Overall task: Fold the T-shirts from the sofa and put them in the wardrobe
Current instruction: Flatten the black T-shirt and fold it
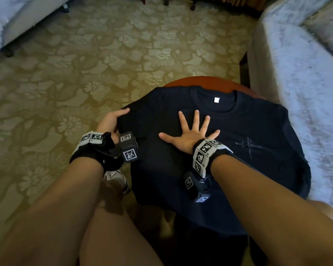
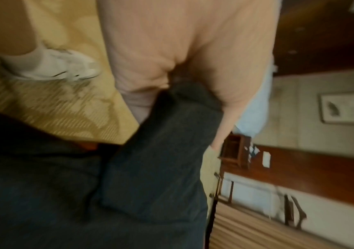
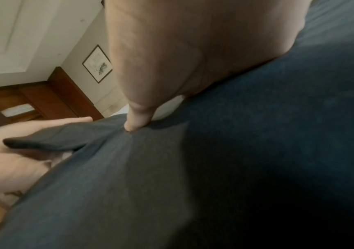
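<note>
A dark navy T-shirt [image 1: 229, 160] lies spread face-up over a small round wooden table [image 1: 206, 81], its collar with a white label away from me. My right hand [image 1: 192, 131] presses flat on the chest, fingers spread wide. My left hand [image 1: 112, 120] grips the shirt's left sleeve at the table's left edge, the thumb on top of the cloth. In the left wrist view the sleeve [image 2: 172, 134] runs between thumb and palm [image 2: 182, 50]. The right wrist view shows my thumb [image 3: 135, 123] pressed on the fabric [image 3: 214, 168] and the left hand [image 3: 12, 160] under the sleeve.
A pale grey sofa [image 1: 306, 93] stands close on the right of the table. Patterned beige carpet [image 1: 85, 64] covers the floor to the left and beyond. A bed corner [image 1: 8, 22] shows at the far left. My white shoe [image 1: 115, 177] is beside the table.
</note>
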Demonstrator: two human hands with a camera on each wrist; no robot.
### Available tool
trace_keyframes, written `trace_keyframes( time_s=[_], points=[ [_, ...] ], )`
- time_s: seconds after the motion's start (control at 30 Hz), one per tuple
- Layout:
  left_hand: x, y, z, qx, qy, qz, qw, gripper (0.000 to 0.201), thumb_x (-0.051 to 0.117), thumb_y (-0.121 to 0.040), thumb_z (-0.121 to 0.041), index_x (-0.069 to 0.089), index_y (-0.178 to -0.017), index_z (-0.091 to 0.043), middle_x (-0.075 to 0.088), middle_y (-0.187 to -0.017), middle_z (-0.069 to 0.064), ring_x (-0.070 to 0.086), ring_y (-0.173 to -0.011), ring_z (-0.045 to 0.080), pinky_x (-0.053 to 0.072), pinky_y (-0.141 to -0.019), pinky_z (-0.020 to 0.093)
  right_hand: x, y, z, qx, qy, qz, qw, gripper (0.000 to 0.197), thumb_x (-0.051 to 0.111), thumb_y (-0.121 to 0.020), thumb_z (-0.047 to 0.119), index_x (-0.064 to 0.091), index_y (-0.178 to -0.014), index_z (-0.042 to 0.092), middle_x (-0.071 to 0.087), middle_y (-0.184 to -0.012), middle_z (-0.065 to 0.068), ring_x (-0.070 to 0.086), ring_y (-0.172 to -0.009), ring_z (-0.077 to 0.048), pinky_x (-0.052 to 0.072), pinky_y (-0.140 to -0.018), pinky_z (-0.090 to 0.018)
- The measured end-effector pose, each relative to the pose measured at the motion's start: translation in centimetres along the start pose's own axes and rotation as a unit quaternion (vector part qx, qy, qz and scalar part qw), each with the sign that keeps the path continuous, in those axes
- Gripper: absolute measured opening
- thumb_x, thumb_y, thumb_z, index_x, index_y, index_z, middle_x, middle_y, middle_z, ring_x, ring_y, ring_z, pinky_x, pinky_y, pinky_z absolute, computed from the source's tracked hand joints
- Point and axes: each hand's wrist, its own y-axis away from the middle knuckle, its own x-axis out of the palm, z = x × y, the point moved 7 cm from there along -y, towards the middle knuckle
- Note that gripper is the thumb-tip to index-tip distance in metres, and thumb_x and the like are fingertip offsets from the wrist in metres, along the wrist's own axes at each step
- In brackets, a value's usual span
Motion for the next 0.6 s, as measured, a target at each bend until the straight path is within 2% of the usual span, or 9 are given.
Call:
trace_keyframes(
  time_s=[0.13, 0.2, 0.27, 0.33, 0.37, 0.43, 0.47, 0.53, 0.6],
  points=[
    [1.8, 1.1, -2.3, 0.116, -0.037, -0.04, 0.992, 0.028, 0.058, -0.096, -0.028, 0.059, -0.119, -0.012, 0.068, -0.109, 0.005, 0.066, -0.096, 0.023, 0.055, -0.074, 0.036, -0.2, 0.1, 0.0, -0.007, -0.043, -0.004, 0.999, 0.104, 0.043, -0.071, 0.089, -0.016, -0.147, 0.051, -0.04, -0.153, 0.004, -0.04, -0.138, -0.033, -0.02, -0.104, -0.069],
    [3.9, 2.4, -3.2, 0.179, -0.089, -0.043, 0.979, 0.015, 0.056, -0.097, -0.028, 0.059, -0.109, -0.02, 0.067, -0.098, 0.0, 0.065, -0.09, 0.021, 0.054, -0.076, 0.033, -1.1, 0.1, -0.6, -0.025, -0.167, -0.04, 0.985, 0.089, 0.056, -0.083, 0.063, 0.0, -0.152, 0.048, -0.022, -0.161, 0.006, -0.027, -0.146, -0.028, -0.015, -0.111, -0.064],
    [7.7, 3.6, -3.1, 0.204, -0.141, 0.006, 0.969, 0.009, 0.055, -0.097, -0.028, 0.06, -0.104, -0.025, 0.067, -0.085, -0.002, 0.065, -0.076, 0.018, 0.051, -0.066, 0.029, -2.9, 0.8, -2.7, -0.046, -0.439, -0.102, 0.892, 0.077, 0.062, -0.086, 0.024, 0.025, -0.152, 0.039, 0.016, -0.162, 0.003, 0.013, -0.149, -0.023, 0.008, -0.121, -0.05],
    [12.7, 4.7, -2.0, 0.217, -0.227, 0.08, 0.946, 0.021, 0.06, -0.095, -0.026, 0.059, -0.116, -0.026, 0.058, -0.067, -0.004, 0.05, -0.047, 0.009, 0.038, -0.044, 0.02, -4.7, 2.3, -7.6, -0.021, -0.637, -0.182, 0.749, 0.067, 0.057, -0.083, -0.002, 0.046, -0.145, 0.022, 0.055, -0.127, 0.007, 0.055, -0.113, -0.011, 0.044, -0.101, -0.025],
    [15.4, 5.4, -1.0, 0.219, -0.274, 0.12, 0.929, 0.036, 0.065, -0.092, -0.025, 0.053, -0.125, -0.031, 0.055, -0.067, -0.003, 0.042, -0.043, 0.007, 0.032, -0.04, 0.018, -5.4, 3.2, -10.7, 0.012, -0.679, -0.216, 0.702, 0.059, 0.054, -0.083, -0.006, 0.053, -0.138, 0.017, 0.06, -0.108, 0.009, 0.058, -0.092, -0.005, 0.048, -0.084, -0.017],
    [21.0, 6.9, 1.2, 0.232, -0.344, 0.183, 0.891, 0.066, 0.072, -0.086, -0.024, 0.036, -0.14, -0.037, 0.058, -0.074, 0.002, 0.043, -0.049, 0.008, 0.034, -0.04, 0.02, -6.5, 4.6, -17.4, 0.068, -0.719, -0.272, 0.636, 0.047, 0.057, -0.08, -0.001, 0.063, -0.122, 0.019, 0.06, -0.091, 0.005, 0.058, -0.077, -0.008, 0.049, -0.077, -0.022],
    [23.6, 7.5, 2.5, 0.241, -0.364, 0.209, 0.875, 0.072, 0.073, -0.085, -0.025, 0.033, -0.145, -0.034, 0.06, -0.077, 0.003, 0.047, -0.053, 0.009, 0.037, -0.042, 0.021, -7.0, 5.1, -20.6, 0.085, -0.721, -0.289, 0.623, 0.041, 0.059, -0.073, 0.006, 0.065, -0.11, 0.021, 0.062, -0.091, 0.001, 0.06, -0.079, -0.014, 0.049, -0.081, -0.029],
    [27.9, 8.4, 5.3, 0.253, -0.396, 0.239, 0.85, 0.068, 0.071, -0.086, -0.028, 0.038, -0.145, -0.025, 0.063, -0.085, 0.004, 0.054, -0.065, 0.011, 0.044, -0.047, 0.023, -7.6, 5.8, -27.1, 0.115, -0.679, -0.319, 0.651, 0.029, 0.056, -0.062, 0.017, 0.066, -0.089, 0.022, 0.063, -0.095, -0.002, 0.059, -0.087, -0.022, 0.049, -0.087, -0.038],
    [31.2, 8.5, 7.8, 0.28, -0.456, 0.226, 0.814, 0.057, 0.068, -0.088, -0.035, 0.047, -0.14, -0.022, 0.063, -0.096, 0.001, 0.061, -0.088, 0.015, 0.052, -0.065, 0.028, -7.7, 7.4, -31.7, 0.158, -0.632, -0.314, 0.691, 0.013, 0.056, -0.073, 0.019, 0.064, -0.083, 0.019, 0.059, -0.094, -0.004, 0.056, -0.085, -0.02, 0.049, -0.088, -0.039]
  ],
)
